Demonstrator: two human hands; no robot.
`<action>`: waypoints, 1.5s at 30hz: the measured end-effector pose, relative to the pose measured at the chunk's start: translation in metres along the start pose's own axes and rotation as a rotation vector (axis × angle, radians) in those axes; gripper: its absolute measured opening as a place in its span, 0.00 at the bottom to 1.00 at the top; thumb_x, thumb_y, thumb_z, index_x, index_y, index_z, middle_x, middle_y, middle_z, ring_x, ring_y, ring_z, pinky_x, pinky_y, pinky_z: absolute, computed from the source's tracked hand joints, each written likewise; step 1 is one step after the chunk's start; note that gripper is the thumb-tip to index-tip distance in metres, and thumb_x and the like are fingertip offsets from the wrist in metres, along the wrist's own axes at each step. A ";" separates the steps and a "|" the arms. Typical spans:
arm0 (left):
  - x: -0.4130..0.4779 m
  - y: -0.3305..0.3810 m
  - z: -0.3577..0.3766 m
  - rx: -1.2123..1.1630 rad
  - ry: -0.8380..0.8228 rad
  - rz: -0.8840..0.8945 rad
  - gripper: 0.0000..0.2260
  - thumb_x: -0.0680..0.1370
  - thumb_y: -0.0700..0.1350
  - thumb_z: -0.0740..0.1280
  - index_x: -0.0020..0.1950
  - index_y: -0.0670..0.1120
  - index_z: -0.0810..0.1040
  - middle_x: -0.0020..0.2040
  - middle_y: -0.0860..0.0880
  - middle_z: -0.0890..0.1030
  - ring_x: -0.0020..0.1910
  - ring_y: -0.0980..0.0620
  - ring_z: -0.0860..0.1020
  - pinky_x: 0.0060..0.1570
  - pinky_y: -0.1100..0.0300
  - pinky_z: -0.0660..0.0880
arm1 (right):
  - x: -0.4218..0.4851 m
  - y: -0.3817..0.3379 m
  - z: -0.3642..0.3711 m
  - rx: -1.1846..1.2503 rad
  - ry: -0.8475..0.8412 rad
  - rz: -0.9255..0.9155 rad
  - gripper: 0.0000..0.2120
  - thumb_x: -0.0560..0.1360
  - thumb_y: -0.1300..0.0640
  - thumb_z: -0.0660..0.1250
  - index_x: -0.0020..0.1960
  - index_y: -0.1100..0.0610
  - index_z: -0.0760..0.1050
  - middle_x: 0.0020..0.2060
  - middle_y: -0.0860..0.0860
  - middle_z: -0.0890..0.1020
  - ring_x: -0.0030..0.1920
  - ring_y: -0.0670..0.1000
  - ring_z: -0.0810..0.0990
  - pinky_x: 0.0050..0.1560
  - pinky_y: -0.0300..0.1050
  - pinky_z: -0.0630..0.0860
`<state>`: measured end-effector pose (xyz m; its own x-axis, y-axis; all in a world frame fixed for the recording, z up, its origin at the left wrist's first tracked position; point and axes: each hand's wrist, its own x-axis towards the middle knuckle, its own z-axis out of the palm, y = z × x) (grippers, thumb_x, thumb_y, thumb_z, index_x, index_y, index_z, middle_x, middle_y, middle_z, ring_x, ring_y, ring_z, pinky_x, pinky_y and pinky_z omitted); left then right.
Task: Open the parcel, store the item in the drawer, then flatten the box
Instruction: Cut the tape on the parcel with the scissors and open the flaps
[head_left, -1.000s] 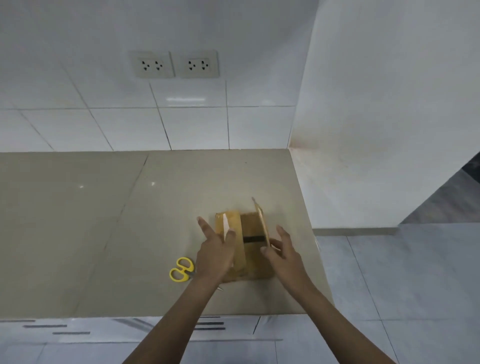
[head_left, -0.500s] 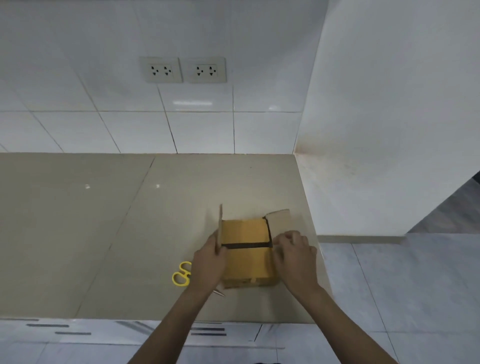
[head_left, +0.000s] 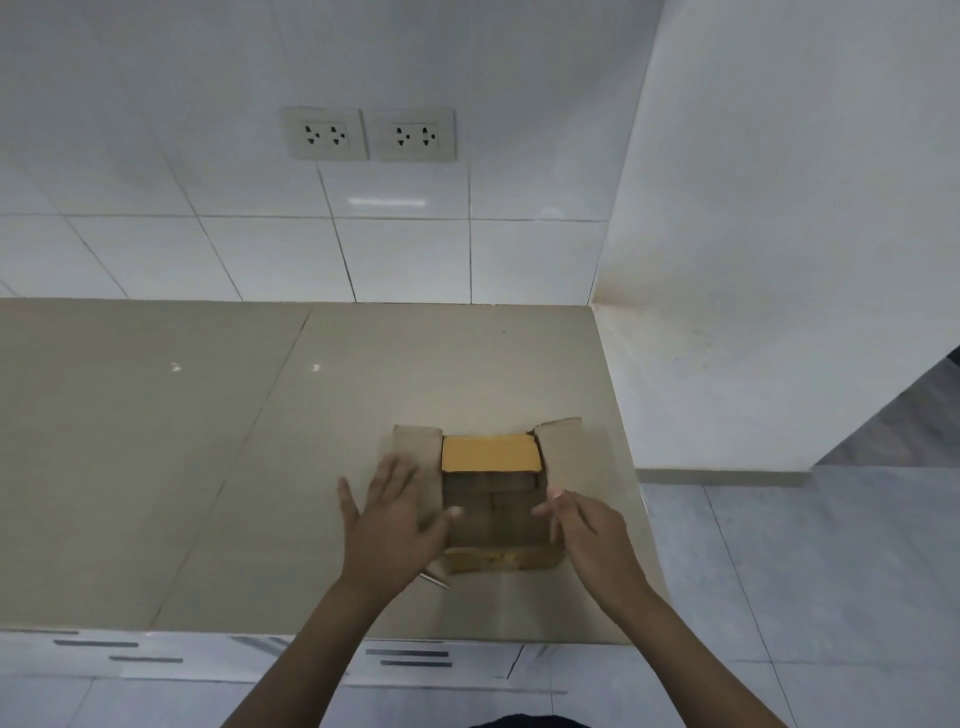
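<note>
A small cardboard box (head_left: 491, 454) sits on the beige countertop (head_left: 260, 441) near its right front corner. Both side flaps lie spread outward, the left flap (head_left: 415, 447) under my fingers and the right flap (head_left: 561, 449) bare. The far yellow-brown flap stands up at the back. Inside I see brown cardboard; no item is clear. My left hand (head_left: 395, 519) lies flat on the left flap, fingers spread. My right hand (head_left: 587, 525) hovers at the box's right edge with fingers apart, its fingertips at the opening.
The metal tip of the scissors (head_left: 435, 581) pokes out from under my left wrist. Cabinet drawer fronts with dark handles (head_left: 410, 657) run below the counter edge. A white wall bounds the counter on the right, and two sockets (head_left: 369, 134) sit on the tiled back wall.
The side flaps went from upright to folded flat outward. My left hand now presses the left flap down; my right hand has let go of the right flap. The scissors' yellow handles are now hidden.
</note>
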<state>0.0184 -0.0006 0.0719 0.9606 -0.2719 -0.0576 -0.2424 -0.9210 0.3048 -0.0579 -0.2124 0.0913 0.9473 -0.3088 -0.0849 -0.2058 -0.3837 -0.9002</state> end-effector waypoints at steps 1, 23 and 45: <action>0.002 0.005 0.000 -0.019 -0.089 0.004 0.47 0.66 0.77 0.48 0.78 0.51 0.50 0.80 0.52 0.46 0.78 0.52 0.42 0.71 0.36 0.38 | -0.004 0.006 0.001 -0.012 -0.049 -0.009 0.23 0.80 0.49 0.57 0.27 0.43 0.75 0.33 0.55 0.83 0.37 0.45 0.80 0.59 0.46 0.69; 0.017 0.011 0.037 -0.621 -0.200 0.083 0.59 0.57 0.57 0.80 0.76 0.55 0.44 0.72 0.55 0.61 0.69 0.56 0.66 0.66 0.55 0.70 | 0.114 0.005 0.010 -0.707 -0.216 -0.256 0.28 0.76 0.48 0.61 0.73 0.51 0.58 0.73 0.52 0.65 0.74 0.54 0.59 0.72 0.58 0.53; 0.031 0.009 0.042 -0.479 -0.227 0.002 0.61 0.57 0.63 0.76 0.77 0.55 0.37 0.78 0.51 0.56 0.74 0.48 0.62 0.69 0.46 0.66 | 0.129 0.047 0.033 -0.674 -0.226 -0.367 0.27 0.65 0.53 0.74 0.60 0.59 0.69 0.73 0.59 0.61 0.75 0.59 0.54 0.74 0.56 0.55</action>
<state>0.0407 -0.0292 0.0326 0.8940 -0.3755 -0.2445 -0.1037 -0.7042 0.7024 0.0630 -0.2412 0.0242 0.9953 0.0948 0.0174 0.0927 -0.8923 -0.4419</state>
